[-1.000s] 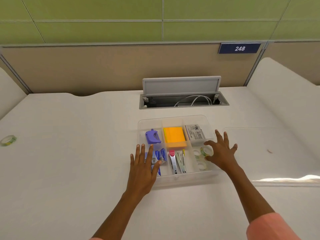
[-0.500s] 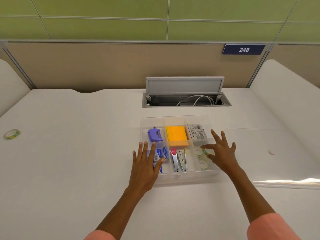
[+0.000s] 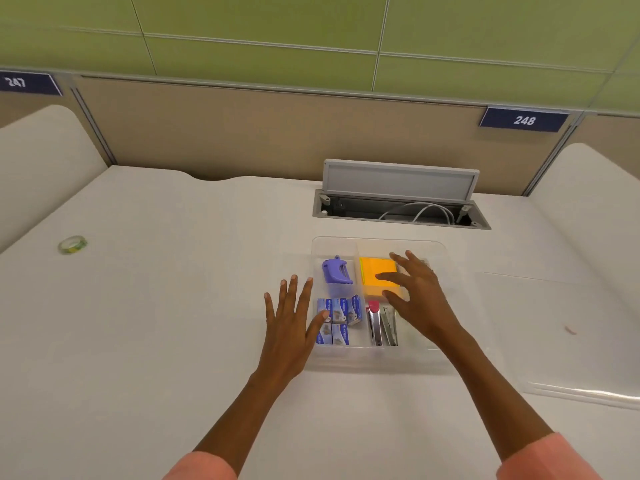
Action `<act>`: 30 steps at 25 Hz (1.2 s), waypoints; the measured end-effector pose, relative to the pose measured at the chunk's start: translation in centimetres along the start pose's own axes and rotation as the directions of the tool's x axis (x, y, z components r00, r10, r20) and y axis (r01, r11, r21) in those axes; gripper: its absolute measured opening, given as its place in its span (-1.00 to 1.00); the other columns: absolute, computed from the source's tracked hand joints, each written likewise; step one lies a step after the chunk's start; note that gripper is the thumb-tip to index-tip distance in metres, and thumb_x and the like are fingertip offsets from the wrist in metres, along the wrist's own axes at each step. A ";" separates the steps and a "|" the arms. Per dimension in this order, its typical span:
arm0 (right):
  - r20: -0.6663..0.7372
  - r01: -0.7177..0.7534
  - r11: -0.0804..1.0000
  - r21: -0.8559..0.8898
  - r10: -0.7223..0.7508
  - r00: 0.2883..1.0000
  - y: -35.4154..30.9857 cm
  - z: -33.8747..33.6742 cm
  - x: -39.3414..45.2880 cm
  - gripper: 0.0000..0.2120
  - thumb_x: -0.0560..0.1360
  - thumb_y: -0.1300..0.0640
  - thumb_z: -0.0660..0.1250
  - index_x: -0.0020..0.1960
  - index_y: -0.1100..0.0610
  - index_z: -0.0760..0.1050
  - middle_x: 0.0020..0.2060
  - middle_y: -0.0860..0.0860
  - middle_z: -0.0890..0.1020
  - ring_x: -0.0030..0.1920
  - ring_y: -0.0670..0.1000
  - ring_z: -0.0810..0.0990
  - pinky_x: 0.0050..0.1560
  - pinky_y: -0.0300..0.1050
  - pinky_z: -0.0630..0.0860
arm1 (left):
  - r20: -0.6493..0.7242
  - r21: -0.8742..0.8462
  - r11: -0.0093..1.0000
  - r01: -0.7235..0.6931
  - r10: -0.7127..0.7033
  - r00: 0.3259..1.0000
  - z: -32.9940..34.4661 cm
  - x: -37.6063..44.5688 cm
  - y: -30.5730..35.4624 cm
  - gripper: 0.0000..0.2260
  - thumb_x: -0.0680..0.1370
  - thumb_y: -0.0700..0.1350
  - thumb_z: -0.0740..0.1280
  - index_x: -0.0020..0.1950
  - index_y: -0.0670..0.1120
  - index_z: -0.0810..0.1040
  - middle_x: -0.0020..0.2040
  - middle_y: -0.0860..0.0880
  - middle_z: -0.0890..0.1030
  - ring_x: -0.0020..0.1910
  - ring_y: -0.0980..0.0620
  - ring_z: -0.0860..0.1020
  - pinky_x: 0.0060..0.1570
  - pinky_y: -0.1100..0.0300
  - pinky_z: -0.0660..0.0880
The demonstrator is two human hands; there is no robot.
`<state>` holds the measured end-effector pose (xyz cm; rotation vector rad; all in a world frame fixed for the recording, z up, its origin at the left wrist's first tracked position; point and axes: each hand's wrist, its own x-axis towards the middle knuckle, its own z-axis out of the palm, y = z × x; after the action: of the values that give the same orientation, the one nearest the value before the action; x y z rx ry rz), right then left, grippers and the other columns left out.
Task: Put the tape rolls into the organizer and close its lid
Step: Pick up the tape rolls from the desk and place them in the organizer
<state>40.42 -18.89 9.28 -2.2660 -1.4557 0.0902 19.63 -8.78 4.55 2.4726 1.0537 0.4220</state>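
Observation:
A clear plastic organizer (image 3: 446, 258) sits uncovered in the middle of the white desk. It holds a purple tool (image 3: 335, 270), an orange pad (image 3: 374, 271), small blue boxes (image 3: 341, 318) and staplers (image 3: 381, 325). My right hand (image 3: 417, 296) hovers open over its middle and right compartments, hiding what lies there. My left hand (image 3: 291, 327) is spread open at the organizer's left edge, thumb over the blue boxes. One tape roll (image 3: 72, 244) lies alone far left on the desk. The clear lid (image 3: 568, 341) lies flat to the right of the organizer.
An open cable hatch (image 3: 398, 202) with white cables sits behind the organizer. Beige partitions with plates 247 and 248 back the desk. Curved white side panels rise at both desk ends.
The view has swung left. My right hand left the tape compartment and moved left over the orange pad. My left hand slid slightly left, off the organizer's front corner.

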 end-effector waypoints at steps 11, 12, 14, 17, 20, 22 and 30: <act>0.287 0.397 0.912 0.101 -0.409 0.866 -17.0 9.6 5.5 -0.62 0.53 0.06 0.28 0.34 -0.02 0.39 0.46 0.00 0.31 0.49 0.03 0.17 0.45 -0.01 0.17 | -0.208 -0.076 0.949 0.307 -0.317 0.926 -6.8 -3.4 -15.1 -0.27 0.41 0.39 -0.25 0.48 0.02 -0.04 0.54 -0.11 -0.05 0.52 -0.05 -0.14 0.44 0.07 -0.24; 0.311 0.422 0.900 0.106 -0.433 0.846 -18.6 10.6 6.1 -0.62 0.53 0.06 0.28 0.34 -0.02 0.39 0.45 0.00 0.32 0.49 0.02 0.17 0.44 -0.01 0.18 | -0.218 -0.076 0.938 0.339 -0.348 0.912 -7.3 -3.7 -16.7 -0.33 0.46 0.33 -0.16 0.48 0.01 -0.02 0.54 -0.13 -0.04 0.52 -0.07 -0.12 0.45 0.04 -0.22; 0.350 0.453 0.883 0.124 -0.467 0.812 -21.4 12.5 7.2 -0.63 0.52 0.07 0.29 0.32 -0.02 0.41 0.44 0.01 0.33 0.49 0.02 0.18 0.44 0.01 0.18 | -0.234 -0.079 0.916 0.392 -0.400 0.886 -8.1 -4.2 -19.7 -0.43 0.53 0.18 0.00 0.48 -0.02 0.02 0.54 -0.15 -0.02 0.52 -0.09 -0.11 0.47 0.00 -0.19; 0.401 0.492 0.859 0.138 -0.503 0.766 -25.3 15.1 9.2 -0.63 0.52 0.08 0.29 0.32 0.00 0.41 0.43 0.02 0.35 0.47 0.03 0.20 0.43 0.02 0.21 | -0.258 -0.058 0.891 0.450 -0.449 0.856 -9.5 -4.7 -24.8 -0.47 0.56 0.08 0.10 0.47 -0.06 0.05 0.53 -0.19 0.00 0.52 -0.13 -0.10 0.48 -0.03 -0.16; 0.439 0.514 0.845 0.145 -0.521 0.732 -28.8 17.7 11.6 -0.62 0.52 0.09 0.29 0.33 0.01 0.40 0.43 0.03 0.34 0.45 0.05 0.23 0.42 0.04 0.23 | -0.265 0.002 0.855 0.519 -0.500 0.824 -11.1 -4.4 -29.8 -0.47 0.56 0.06 0.11 0.47 -0.11 0.09 0.52 -0.22 0.03 0.51 -0.17 -0.06 0.49 -0.06 -0.12; 0.456 0.521 0.839 0.157 -0.530 0.715 -31.1 19.7 13.4 -0.60 0.52 0.09 0.29 0.35 0.01 0.38 0.44 0.05 0.33 0.45 0.07 0.23 0.42 0.05 0.23 | -0.275 0.045 0.826 0.561 -0.530 0.802 -11.9 -3.9 -32.2 -0.46 0.56 0.10 0.07 0.46 -0.14 0.11 0.52 -0.23 0.06 0.51 -0.16 -0.02 0.50 -0.07 -0.06; 0.413 0.545 0.816 0.194 -0.572 0.709 -39.5 27.0 20.5 -0.44 0.51 0.12 0.28 0.46 0.06 0.17 0.46 0.09 0.29 0.45 0.12 0.24 0.40 0.07 0.23 | -0.324 0.168 0.777 0.606 -0.537 0.779 -11.5 -2.8 -33.6 -0.35 0.49 0.26 -0.21 0.47 -0.08 0.09 0.52 -0.16 0.08 0.52 -0.08 0.02 0.50 0.01 -0.07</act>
<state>8.18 21.71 4.41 -1.7121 -2.2998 0.4963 -7.61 13.13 -2.11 2.1665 2.0204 0.4290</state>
